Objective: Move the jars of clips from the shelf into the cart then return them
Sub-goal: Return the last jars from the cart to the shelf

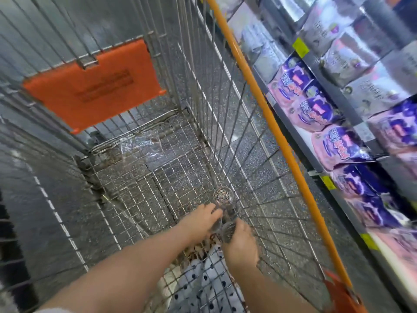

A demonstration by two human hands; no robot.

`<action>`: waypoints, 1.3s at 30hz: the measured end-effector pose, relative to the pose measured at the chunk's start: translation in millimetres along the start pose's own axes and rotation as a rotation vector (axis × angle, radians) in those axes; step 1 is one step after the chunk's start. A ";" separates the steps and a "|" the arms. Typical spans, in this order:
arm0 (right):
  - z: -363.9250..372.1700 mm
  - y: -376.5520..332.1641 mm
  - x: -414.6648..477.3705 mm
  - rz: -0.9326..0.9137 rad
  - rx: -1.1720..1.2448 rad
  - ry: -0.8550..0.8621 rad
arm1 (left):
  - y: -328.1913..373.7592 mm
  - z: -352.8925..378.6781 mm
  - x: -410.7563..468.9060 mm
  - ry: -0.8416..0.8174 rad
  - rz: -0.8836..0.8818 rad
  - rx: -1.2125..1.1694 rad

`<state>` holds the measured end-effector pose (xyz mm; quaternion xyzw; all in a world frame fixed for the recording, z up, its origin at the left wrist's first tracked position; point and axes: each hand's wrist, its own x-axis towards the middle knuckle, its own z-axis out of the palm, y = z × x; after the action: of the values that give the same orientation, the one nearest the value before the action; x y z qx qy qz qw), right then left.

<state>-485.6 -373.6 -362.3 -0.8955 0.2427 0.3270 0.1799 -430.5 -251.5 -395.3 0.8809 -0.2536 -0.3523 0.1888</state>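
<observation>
Both hands reached low into the cart (pixel 267 109), the right hand (pixel 240 243) with fingers curled round a jar of clips (pixel 227 231), the left hand (pixel 199 219) with fingers straight against a neighbouring jar (pixel 217 223), a third jar (pixel 224 195) standing just beyond; loading or retrieving looked undecidable, and next came a steady upright grip.

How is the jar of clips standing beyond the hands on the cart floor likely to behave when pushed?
The jar looks packed with metal clips, so probably heavy for its size. Its clear wall may be slippery. On the wire cart floor it would likely catch and tip rather than slide.
</observation>
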 end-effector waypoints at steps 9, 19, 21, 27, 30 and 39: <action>-78.3 -61.0 -30.5 -0.218 0.087 0.129 | 12.6 -118.4 -56.3 0.143 -0.056 0.082; -185.9 -121.5 -114.8 -0.565 -0.008 0.120 | 55.9 -232.8 -166.4 0.380 -0.155 0.173; -206.3 -133.4 -136.6 -0.646 -0.051 0.128 | 67.3 -247.2 -196.0 0.464 -0.183 0.134; -259.1 -164.8 -210.6 -0.927 -0.113 0.178 | 102.1 -280.4 -284.9 0.710 -0.321 0.008; -272.3 -169.5 -241.7 -1.055 -0.096 0.188 | 125.2 -287.3 -325.2 0.838 -0.404 -0.042; -279.3 -140.3 -330.5 -1.344 0.230 0.002 | 231.4 -239.2 -445.8 1.205 -0.545 -0.098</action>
<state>-489.9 -288.5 84.5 -0.8271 -0.3330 0.1155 0.4379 -609.5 -141.3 119.8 0.9468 0.1446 0.1556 0.2416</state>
